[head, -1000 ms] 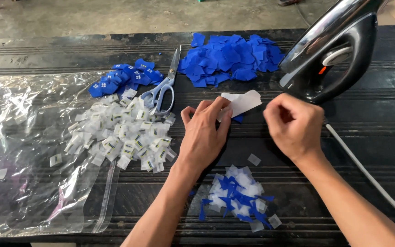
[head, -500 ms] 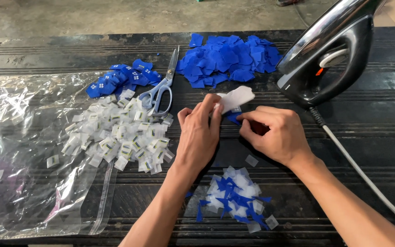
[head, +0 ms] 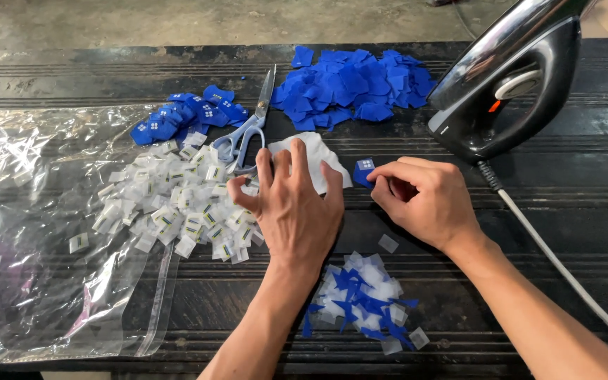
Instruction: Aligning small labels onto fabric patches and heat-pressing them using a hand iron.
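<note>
My left hand [head: 293, 204] lies palm down with its fingers spread over a white cloth piece [head: 319, 156] and the edge of a heap of small white labels [head: 170, 200]. My right hand [head: 423, 200] pinches a small blue patch bearing a white label [head: 364, 171] between thumb and fingertips, just right of the white cloth. Both hands rest on a dark ribbed table [head: 585, 204].
A black electric iron [head: 511, 81] stands at the right, its white cord [head: 564, 271] trailing toward me. Scissors [head: 248, 130] lie between a pile of labelled blue patches [head: 188, 116] and a bigger pile of blue squares [head: 357, 88]. Scraps [head: 364, 302] lie near me; a clear plastic bag [head: 29, 232] covers the left.
My right hand has moved left and taken up the small blue patch. My left hand has flattened onto the white cloth, fingers spread toward the label heap.
</note>
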